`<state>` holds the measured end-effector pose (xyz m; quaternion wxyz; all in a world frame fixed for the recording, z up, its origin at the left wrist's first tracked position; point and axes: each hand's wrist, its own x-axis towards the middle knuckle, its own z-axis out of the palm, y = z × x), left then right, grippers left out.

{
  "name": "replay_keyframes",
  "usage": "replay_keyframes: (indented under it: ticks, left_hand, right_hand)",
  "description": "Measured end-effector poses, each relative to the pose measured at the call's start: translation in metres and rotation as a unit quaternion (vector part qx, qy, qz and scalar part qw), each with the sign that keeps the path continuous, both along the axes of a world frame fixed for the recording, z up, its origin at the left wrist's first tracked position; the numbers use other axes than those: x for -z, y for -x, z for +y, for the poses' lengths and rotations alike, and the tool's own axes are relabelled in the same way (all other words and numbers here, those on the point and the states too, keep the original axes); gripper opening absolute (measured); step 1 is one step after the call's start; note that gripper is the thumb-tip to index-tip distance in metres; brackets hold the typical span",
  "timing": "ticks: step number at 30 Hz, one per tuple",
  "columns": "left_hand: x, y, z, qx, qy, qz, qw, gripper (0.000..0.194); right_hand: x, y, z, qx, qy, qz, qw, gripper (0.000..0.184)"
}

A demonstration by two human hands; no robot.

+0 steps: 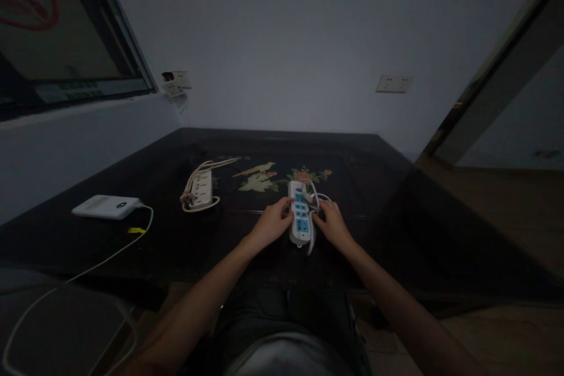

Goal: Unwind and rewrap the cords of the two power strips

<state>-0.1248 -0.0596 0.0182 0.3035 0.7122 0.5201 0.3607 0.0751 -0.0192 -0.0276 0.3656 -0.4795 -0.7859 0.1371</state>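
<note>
A white power strip with blue sockets (300, 212) lies on the dark table (176, 247), its white cord (314, 194) looped beside it. My left hand (272, 224) grips the strip's left side, fingers curled onto it. On the strip's right side, my right hand (332, 222) is curled around the cord and the plug. Both forearms reach in from the bottom of the view.
A second, beige power strip (200, 190) with its cord wrapped lies to the left. A white flat device (107, 206) with a white cable (79, 273) sits at the far left. Wall outlets (393, 83) hang on the back wall. A window (57, 29) fills the upper left.
</note>
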Motion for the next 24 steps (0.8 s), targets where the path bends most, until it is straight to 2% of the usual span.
replay_keyframes:
  ticks: [4, 9, 13, 16, 19, 21, 24]
  left_hand:
    - [-0.005, 0.008, 0.003, -0.024, -0.003, 0.079, 0.997, 0.033]
    - [-0.018, 0.021, 0.006, -0.055, 0.005, 0.152, 0.987, 0.03]
    - [-0.032, 0.027, 0.005, -0.109, -0.073, 0.212, 0.968, 0.03]
    - [-0.045, 0.021, 0.001, -0.098, -0.152, 0.206, 0.962, 0.026]
    - [-0.056, 0.007, -0.002, -0.081, -0.179, 0.167, 0.966, 0.024]
    - [-0.06, -0.001, 0.0, -0.074, -0.175, 0.14, 0.972, 0.023]
    - [-0.055, -0.008, 0.008, -0.068, -0.169, 0.102, 0.978, 0.024]
  right_hand:
    - [-0.001, 0.001, 0.001, -0.001, 0.0, 0.003, 1.0, 0.038]
    - [0.0, -0.004, 0.003, 0.0, 0.004, -0.004, 1.0, 0.042]
    - [-0.003, -0.014, 0.006, 0.009, 0.005, -0.001, 1.0, 0.048]
    - [-0.006, -0.026, 0.008, -0.028, 0.027, 0.018, 0.999, 0.059]
    - [-0.011, -0.037, 0.009, -0.08, 0.067, 0.067, 0.992, 0.066]
    - [-0.014, -0.042, 0.011, -0.058, 0.085, 0.13, 0.986, 0.061]
    - [-0.02, -0.047, 0.015, 0.028, 0.084, 0.22, 0.971, 0.044]
